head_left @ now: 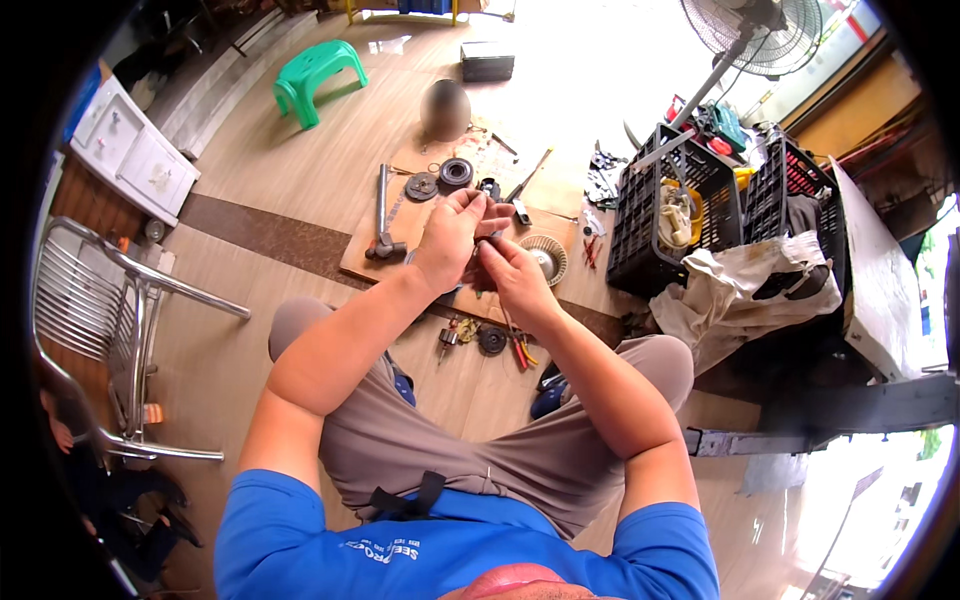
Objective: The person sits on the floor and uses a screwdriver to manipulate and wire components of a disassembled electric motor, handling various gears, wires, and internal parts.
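My left hand (452, 242) and my right hand (515, 280) meet over a cardboard sheet (362, 240), fingers pinched together. Between them is a small dark part, mostly hidden by the fingers. Beyond my left hand lie a dark round disc (421, 187) and a black ring-shaped part (456, 172). A hammer (384, 210) rests to its left. Close to my right hand is a finned metal wheel (546, 256). On the floor nearer me are a motor rotor (449, 338), a black round part (492, 340) and red-and-yellow-handled pliers (524, 352).
Black crates (645, 220) filled with items stand at the right, a pale cloth (740, 290) draped beside them. A pedestal fan (755, 35) is behind. At the left are a metal chair (100, 310) and a white cabinet (135, 150); farther off, a green stool (318, 75).
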A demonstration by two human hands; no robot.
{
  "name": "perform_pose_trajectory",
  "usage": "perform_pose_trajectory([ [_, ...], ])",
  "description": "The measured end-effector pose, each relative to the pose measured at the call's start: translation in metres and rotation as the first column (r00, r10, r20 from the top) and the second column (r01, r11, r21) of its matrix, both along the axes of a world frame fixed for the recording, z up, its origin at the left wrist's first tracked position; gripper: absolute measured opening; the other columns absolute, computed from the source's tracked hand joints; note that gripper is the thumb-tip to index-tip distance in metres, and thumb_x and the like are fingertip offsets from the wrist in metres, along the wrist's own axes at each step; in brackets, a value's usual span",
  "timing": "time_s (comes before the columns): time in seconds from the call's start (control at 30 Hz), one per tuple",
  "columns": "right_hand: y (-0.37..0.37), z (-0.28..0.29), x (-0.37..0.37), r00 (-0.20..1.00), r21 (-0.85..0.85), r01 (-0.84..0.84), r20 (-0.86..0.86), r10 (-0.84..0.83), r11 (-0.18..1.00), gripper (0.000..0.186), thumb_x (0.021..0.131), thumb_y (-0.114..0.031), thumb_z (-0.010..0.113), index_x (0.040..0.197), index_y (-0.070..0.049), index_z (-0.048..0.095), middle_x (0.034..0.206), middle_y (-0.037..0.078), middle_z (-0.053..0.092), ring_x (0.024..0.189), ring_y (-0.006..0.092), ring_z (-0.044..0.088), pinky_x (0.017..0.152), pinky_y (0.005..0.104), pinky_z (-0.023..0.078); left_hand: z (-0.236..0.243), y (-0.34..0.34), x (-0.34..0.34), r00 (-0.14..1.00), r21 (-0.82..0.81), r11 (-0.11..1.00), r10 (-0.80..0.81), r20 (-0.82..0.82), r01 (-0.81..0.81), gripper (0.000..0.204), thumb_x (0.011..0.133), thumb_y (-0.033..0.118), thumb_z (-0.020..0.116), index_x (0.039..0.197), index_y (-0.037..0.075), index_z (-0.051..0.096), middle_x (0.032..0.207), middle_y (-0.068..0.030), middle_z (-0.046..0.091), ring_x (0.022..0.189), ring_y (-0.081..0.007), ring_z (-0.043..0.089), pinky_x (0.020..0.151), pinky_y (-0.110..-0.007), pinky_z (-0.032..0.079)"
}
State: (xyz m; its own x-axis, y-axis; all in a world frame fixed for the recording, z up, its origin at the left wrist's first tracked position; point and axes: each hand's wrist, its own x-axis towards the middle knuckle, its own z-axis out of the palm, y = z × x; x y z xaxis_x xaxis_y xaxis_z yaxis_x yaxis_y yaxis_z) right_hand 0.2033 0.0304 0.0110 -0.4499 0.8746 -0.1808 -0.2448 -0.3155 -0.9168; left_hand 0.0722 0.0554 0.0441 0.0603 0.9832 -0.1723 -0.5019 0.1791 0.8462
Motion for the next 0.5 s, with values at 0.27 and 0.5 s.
perform_pose_trajectory([
  [0.27, -0.005, 0.018, 0.001, 0.993, 0.01, 0.021, 0.115, -0.023, 1.0, 0.019, 0.1, -0.018, 0.051, 0.095, -0.002, 0.06, 0.059, -0.003, 0.046, 0.048, 0.0058, 0.04, 0.045, 0.021, 0.031, 0.009, 0.015, -0.026, 1.0, 0.082, 0.997, -0.004, 0.011, 0.003, 0.022, 0.101, 0.023, 0.047, 0.103, 0.005, 0.06, 0.097, -0.01, 0.068, 0.086, -0.0226, 0.069, 0.076, -0.034, 0.055],
  [0.5, -0.004, -0.001, 0.004, 0.98, 0.089, 0.003, 0.196, -0.021, 0.996, 0.016, 0.099, -0.015, 0.051, 0.095, -0.001, 0.058, 0.065, 0.001, 0.054, 0.053, 0.0081, 0.047, 0.05, 0.0218, 0.037, 0.022, 0.014, -0.036, 0.998, 0.028, 1.0, 0.013, 0.063, -0.015, 0.024, 0.102, 0.025, 0.046, 0.102, 0.005, 0.059, 0.082, -0.0075, 0.067, 0.077, -0.0228, 0.069, 0.069, -0.039, 0.057],
])
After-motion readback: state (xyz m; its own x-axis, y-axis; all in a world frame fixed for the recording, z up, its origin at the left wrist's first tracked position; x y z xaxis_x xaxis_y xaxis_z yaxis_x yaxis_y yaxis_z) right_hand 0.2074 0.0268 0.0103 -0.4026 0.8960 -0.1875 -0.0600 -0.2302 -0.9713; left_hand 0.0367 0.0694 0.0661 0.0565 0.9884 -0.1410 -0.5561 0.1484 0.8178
